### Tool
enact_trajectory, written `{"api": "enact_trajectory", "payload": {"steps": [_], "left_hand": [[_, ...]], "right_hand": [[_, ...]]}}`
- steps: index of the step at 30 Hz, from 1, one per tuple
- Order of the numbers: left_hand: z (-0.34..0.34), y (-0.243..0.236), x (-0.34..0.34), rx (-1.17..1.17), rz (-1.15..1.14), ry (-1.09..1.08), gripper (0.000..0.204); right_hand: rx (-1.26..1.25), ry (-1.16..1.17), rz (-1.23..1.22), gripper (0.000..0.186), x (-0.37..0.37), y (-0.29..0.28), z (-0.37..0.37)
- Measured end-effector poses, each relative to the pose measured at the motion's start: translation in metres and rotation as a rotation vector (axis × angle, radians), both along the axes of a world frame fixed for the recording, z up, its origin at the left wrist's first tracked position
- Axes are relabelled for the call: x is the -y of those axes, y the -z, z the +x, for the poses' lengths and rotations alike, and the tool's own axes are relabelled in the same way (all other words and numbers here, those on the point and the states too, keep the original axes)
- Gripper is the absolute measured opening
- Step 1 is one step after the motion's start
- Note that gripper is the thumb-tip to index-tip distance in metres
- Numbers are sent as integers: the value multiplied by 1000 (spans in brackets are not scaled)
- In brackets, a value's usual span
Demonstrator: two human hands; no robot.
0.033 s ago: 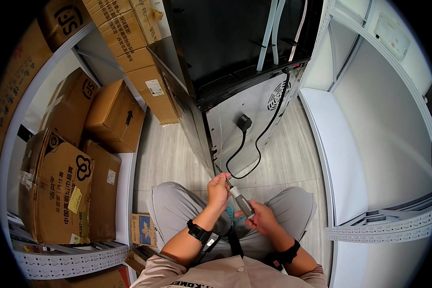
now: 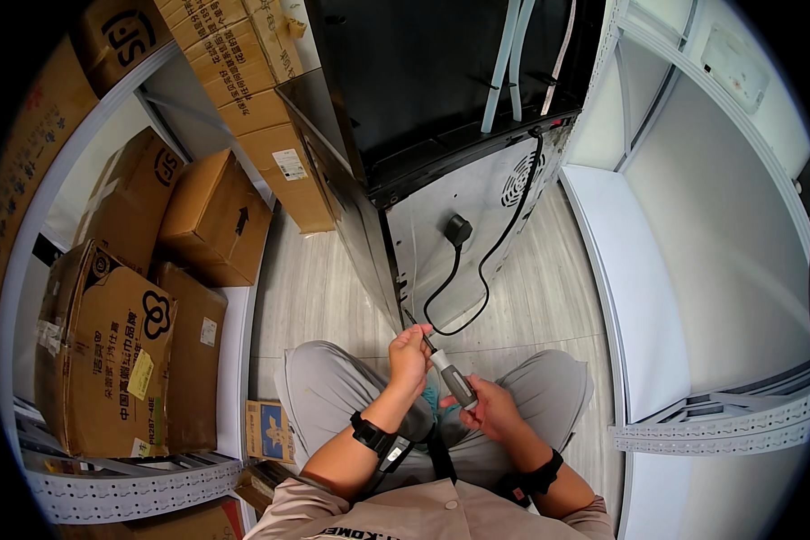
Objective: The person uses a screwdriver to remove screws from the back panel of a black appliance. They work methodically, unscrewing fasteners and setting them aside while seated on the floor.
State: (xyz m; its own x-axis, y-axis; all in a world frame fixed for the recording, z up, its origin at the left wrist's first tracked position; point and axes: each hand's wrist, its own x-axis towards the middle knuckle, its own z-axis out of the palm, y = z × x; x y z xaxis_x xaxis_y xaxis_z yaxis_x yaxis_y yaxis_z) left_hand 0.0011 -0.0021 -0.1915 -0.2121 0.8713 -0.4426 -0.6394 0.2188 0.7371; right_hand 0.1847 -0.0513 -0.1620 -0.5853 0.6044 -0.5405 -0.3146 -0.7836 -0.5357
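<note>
My left hand [image 2: 409, 360] pinches the thin shaft of a screwdriver [image 2: 452, 376] at the lower left corner of a tall appliance's metal back panel [image 2: 436, 270]. The shaft points up-left at that corner; whether the tip is seated is too small to tell. My right hand [image 2: 484, 405] grips the lower end of the grey-and-white handle. The panel carries a round vent [image 2: 519, 183] and a black cord [image 2: 484, 286] with a plug [image 2: 456, 230], which hangs just above my hands. Pale tubes [image 2: 499, 72] run over the black upper section. A side panel [image 2: 342, 216] adjoins on the left.
Cardboard boxes [image 2: 112, 360] fill the left shelving [image 2: 130, 486]; a tall cardboard piece [image 2: 261, 153] leans beside the appliance. White shelving [image 2: 630, 270] is on the right. My bent knees [image 2: 549, 387] rest over the wooden-look floor [image 2: 549, 297], with a small printed box [image 2: 267, 423] left of them.
</note>
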Motion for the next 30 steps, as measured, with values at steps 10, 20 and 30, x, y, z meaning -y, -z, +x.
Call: {"api": "enact_trajectory", "payload": {"steps": [10,20,30], "left_hand": [[-1,-2,-4,-73,-28,-18,23],[-2,2,-2,-95,11,17,25],[-8,-18,-6,20,-40,-43,21]], "right_hand": [[232,180,284,33,4,0,-5],[150,218,120,32,2,9,-2],[123,156,188,33,2,5,1]]}}
